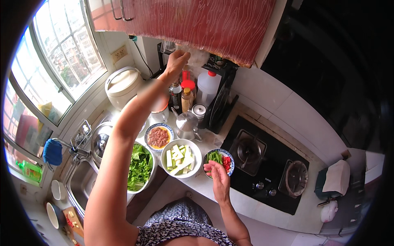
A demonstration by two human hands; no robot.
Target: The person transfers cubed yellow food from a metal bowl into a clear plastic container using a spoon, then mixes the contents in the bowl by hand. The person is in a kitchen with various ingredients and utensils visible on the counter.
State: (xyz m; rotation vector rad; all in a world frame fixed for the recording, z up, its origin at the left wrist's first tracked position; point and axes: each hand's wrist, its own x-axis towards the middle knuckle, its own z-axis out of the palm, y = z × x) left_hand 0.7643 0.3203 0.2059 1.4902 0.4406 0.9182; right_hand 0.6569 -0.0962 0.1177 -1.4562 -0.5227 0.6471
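My left hand (179, 63) reaches up to a black rack (226, 69) under the red cabinet, next to a translucent container (198, 57). Its fingers are curled, and whether they grip anything is hidden. My right hand (219, 181), empty with fingers loosely bent, hovers over the near edge of a blue-rimmed bowl of cut green vegetables and chopped red chili (227, 163). Left of that bowl stands a white bowl of pale green gourd-like pieces (180, 158). Minced meat (158, 137) fills a patterned bowl behind. Leafy greens (140, 167) sit in a large bowl, partly behind my left forearm.
A gas hob (261, 172) lies on the right. A steel kettle (186, 123), a lidded jar (199, 110) and several bottles (187, 100) crowd below the rack. The sink (80, 181) is left, near a rice cooker (123, 84). The red cabinet (190, 21) hangs low overhead.
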